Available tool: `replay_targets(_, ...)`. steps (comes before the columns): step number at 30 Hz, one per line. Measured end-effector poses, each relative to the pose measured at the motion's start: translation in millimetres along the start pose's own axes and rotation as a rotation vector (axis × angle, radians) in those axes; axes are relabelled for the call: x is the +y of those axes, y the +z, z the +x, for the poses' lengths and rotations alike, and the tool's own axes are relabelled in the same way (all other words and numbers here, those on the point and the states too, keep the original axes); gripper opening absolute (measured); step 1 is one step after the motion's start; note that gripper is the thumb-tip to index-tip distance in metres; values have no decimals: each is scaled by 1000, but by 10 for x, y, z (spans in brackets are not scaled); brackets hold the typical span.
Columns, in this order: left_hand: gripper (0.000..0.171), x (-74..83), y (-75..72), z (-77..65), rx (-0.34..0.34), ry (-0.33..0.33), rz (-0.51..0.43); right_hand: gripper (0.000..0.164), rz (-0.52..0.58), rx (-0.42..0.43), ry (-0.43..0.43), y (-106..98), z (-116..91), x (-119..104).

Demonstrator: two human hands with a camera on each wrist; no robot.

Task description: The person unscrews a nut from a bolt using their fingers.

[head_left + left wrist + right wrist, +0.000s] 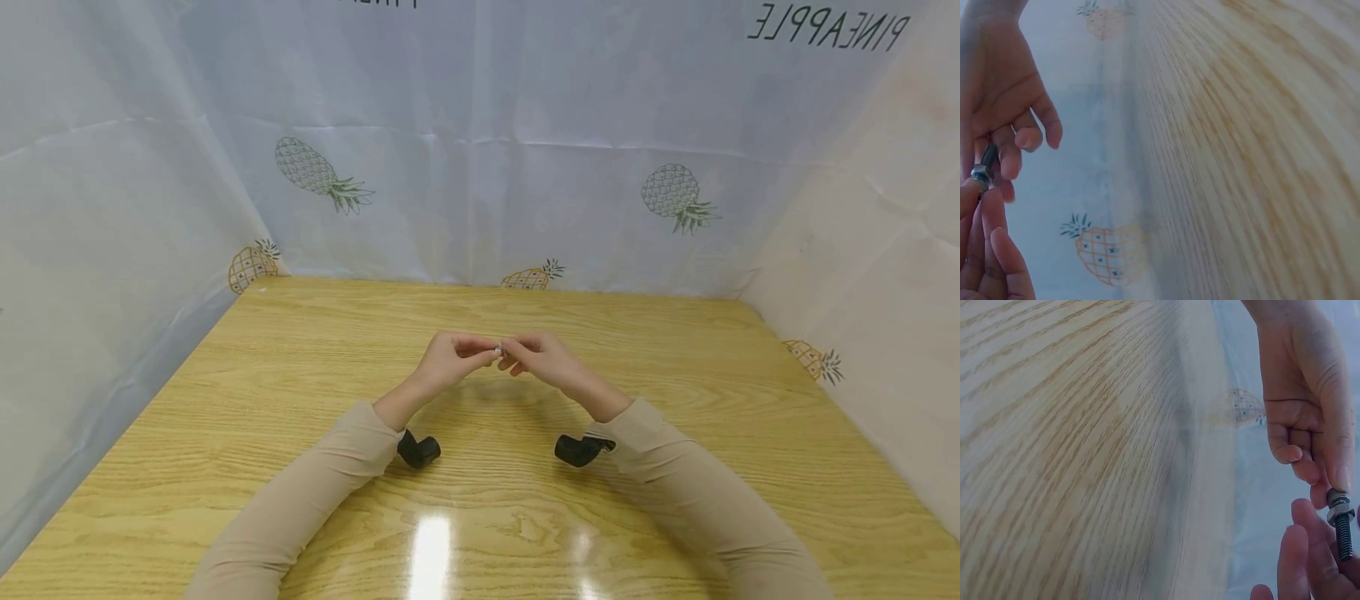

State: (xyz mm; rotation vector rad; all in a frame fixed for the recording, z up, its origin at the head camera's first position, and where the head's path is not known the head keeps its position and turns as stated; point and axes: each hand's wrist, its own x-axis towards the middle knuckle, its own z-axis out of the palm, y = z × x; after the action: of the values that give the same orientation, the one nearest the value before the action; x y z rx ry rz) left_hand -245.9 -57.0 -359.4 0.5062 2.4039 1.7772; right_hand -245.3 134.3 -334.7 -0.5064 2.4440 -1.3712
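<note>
A small metal bolt with a dark threaded shank is held between the two hands above the table. A silvery nut sits round its shank, near the head. My left hand pinches the bolt's head end between thumb and fingers, as the right wrist view shows. My right hand has its fingertips curled about the nut and threaded part from the other side. Its thumb is mostly cut off at the edge of the right wrist view. In the head view the fingers hide most of the bolt.
The wood-grain table lies under both hands. Pale pineapple-printed curtains hang along the back and sides. A black device shows at the left cuff and another at the right cuff.
</note>
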Motion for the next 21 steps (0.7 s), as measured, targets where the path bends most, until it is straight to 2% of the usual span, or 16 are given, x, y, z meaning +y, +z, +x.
replay_targets(3, 27, -1, -4, -6, -1, 5, 2, 38, -10, 5, 13, 7, 8, 2)
replay_targets(8, 28, 26, -4, -17, 9, -2, -6, 31, -37, 66, 33, 21, 11, -10)
replay_targets(12, 28, 31, -4, -12, 16, -13, -19, 34, -32, 95, 16, 22, 12, -6)
replay_targets(21, 29, 13, -6, -2, 9, -24, -13, 38, -4, 44, 20, 10, 11, -1)
